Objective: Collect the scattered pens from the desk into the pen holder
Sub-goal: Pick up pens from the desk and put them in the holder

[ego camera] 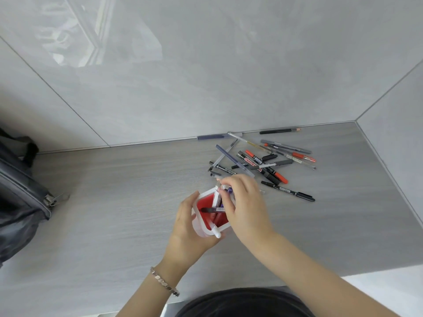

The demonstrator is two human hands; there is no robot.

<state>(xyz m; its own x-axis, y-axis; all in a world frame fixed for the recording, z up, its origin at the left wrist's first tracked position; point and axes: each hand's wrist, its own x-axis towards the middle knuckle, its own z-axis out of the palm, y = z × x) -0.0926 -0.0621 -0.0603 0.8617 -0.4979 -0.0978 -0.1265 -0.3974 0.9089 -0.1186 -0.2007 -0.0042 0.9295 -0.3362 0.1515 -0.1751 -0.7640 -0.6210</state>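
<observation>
The right hand (246,202) pinches a few pens (225,191) together above the pen holder (206,229), tips pointing into its red inside, while the left hand (190,227) wraps the holder's near side, steadying it on the desk (114,202). A couple of pens already lean inside. Just beyond the holder, a large scattered pile (263,161) waits, so most collecting remains, I judge.

A: Pen holder (207,228): square, white rim, red inside, upright on the desk. Contents?
B: Several pens standing in it; a white one leans out over the near corner, a dark one lies across the opening.
A: Loose pens (263,162)?
B: Crossed pile just beyond the holder, black, red, blue, clear; two against the wall
</observation>
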